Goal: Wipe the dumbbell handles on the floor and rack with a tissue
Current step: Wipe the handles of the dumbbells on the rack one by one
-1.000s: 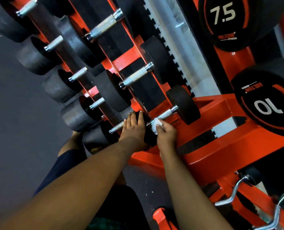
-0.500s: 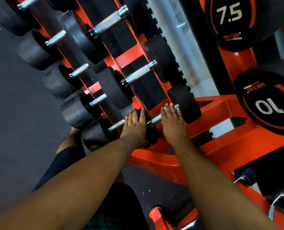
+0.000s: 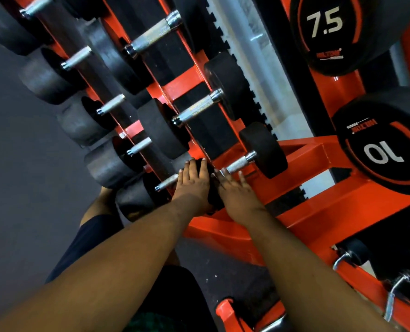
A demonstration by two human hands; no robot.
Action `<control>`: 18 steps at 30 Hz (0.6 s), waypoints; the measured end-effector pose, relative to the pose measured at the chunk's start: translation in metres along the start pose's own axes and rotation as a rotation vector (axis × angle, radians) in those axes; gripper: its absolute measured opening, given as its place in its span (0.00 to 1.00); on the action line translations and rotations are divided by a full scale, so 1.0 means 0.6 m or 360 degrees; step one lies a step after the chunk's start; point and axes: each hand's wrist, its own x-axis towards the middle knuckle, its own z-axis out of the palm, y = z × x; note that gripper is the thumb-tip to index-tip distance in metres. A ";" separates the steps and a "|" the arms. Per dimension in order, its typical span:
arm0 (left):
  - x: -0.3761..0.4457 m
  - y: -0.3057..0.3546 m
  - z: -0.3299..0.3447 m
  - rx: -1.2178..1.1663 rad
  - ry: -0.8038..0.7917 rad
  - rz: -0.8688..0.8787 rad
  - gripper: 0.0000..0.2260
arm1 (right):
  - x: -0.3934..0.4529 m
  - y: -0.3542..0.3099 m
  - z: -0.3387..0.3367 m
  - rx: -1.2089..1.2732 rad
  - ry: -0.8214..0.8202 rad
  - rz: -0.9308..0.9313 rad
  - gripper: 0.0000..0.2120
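Note:
The smallest dumbbell lies on the lowest rail of the orange rack [image 3: 302,161]; its knurled steel handle [image 3: 238,163] runs up to a black far head [image 3: 263,149]. My right hand [image 3: 237,191] lies over the near end of that handle with straight fingers. A white sliver of tissue [image 3: 216,174] peeks out at its fingertips; the rest is hidden under the hand. My left hand [image 3: 194,183] rests flat, fingers straight, on the dumbbell's near black head [image 3: 212,200].
Several more dumbbells with steel handles [image 3: 196,109] sit higher on the rack, and a second row [image 3: 165,183] on the left. Big heads marked 7.5 [image 3: 326,22] and 10 [image 3: 383,152] stand at right. Curl bar ends [image 3: 390,298] stick out at lower right. Dark floor [image 3: 19,188] lies left.
My right hand slid up the handle to the far head, then back down to the near end, baring the upper handle. My left hand stayed on the near head.

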 end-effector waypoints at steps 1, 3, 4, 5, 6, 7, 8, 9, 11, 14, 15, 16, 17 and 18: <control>-0.001 0.000 -0.002 0.0018 -0.0006 -0.0002 0.64 | 0.002 0.009 -0.006 0.0011 0.0026 0.0055 0.37; -0.004 0.004 -0.008 0.0058 -0.0038 -0.0005 0.66 | 0.007 0.026 -0.014 0.0061 0.0116 0.0333 0.34; -0.005 0.006 -0.011 0.0067 -0.0051 -0.0005 0.66 | 0.008 0.026 -0.015 0.0096 0.0141 0.0443 0.34; -0.006 0.007 -0.013 0.0067 -0.0061 -0.0009 0.66 | 0.011 0.020 -0.016 0.0127 0.0152 0.0479 0.33; -0.006 0.007 -0.014 0.0066 -0.0062 -0.0008 0.66 | 0.012 0.009 -0.015 0.0145 0.0150 0.0443 0.33; -0.006 0.007 -0.013 0.0057 -0.0057 -0.0012 0.66 | 0.014 -0.001 -0.009 0.0128 0.0135 0.0337 0.32; -0.005 0.006 -0.013 0.0054 -0.0053 -0.0011 0.66 | 0.014 -0.007 -0.003 0.0096 0.0103 0.0203 0.30; -0.005 0.006 -0.012 0.0048 -0.0051 -0.0015 0.66 | 0.013 -0.005 -0.001 0.0030 0.0088 0.0099 0.29; -0.004 0.006 -0.015 0.0072 -0.0072 -0.0010 0.65 | 0.018 0.016 -0.008 -0.0071 0.0154 0.0161 0.31; -0.004 0.010 -0.019 0.0083 -0.0127 -0.0003 0.64 | 0.030 0.048 -0.018 -0.0101 0.0275 0.0560 0.34; -0.003 0.009 -0.019 0.0089 -0.0138 0.0001 0.64 | 0.032 0.045 -0.018 -0.0093 0.0287 0.0618 0.32; -0.002 0.008 -0.019 0.0092 -0.0143 0.0006 0.64 | 0.035 0.037 -0.015 -0.0091 0.0291 0.0629 0.31; -0.001 0.007 -0.018 0.0101 -0.0147 0.0005 0.63 | 0.039 0.027 -0.007 -0.0094 0.0278 0.0600 0.30; 0.000 0.007 -0.020 0.0121 -0.0156 0.0016 0.63 | 0.040 0.013 0.001 -0.0094 0.0265 0.0526 0.29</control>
